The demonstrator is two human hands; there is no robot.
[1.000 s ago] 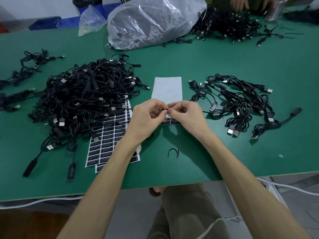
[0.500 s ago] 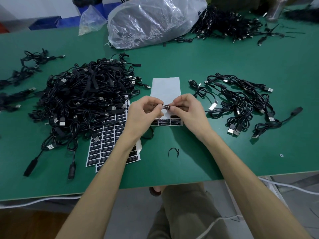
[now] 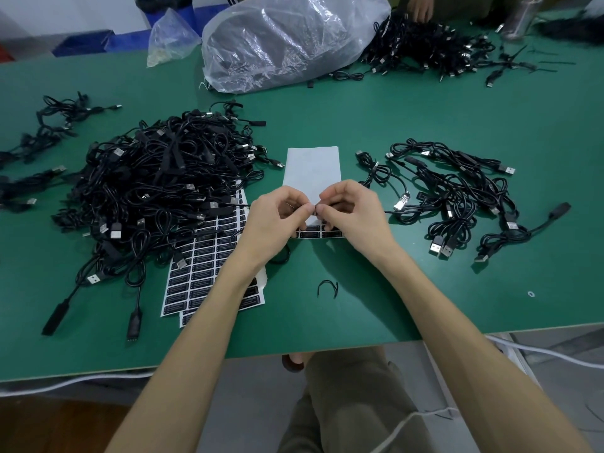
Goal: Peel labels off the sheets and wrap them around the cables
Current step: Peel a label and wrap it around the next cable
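My left hand (image 3: 277,220) and my right hand (image 3: 353,217) meet fingertip to fingertip over the table's middle. Between them they pinch a small black label (image 3: 315,211) on a thin black cable; a loop of that cable (image 3: 285,257) hangs below my left wrist. Under the hands lies a mostly peeled white label sheet (image 3: 312,168) with a few black labels left along its near edge. Full label sheets (image 3: 202,266) lie to the left, partly under a big pile of black USB cables (image 3: 157,184). A smaller group of cables (image 3: 457,197) lies to the right.
On the green table (image 3: 408,289), a small black tie (image 3: 327,287) lies near the front edge. A large clear plastic bag (image 3: 287,37) and a small bag (image 3: 170,37) stand at the back. Another person's hand (image 3: 421,8) reaches into a far cable pile (image 3: 425,47).
My hands lifted slightly off the sheet with a label between them, then closed together again so the label is now nearly hidden between my fingertips.
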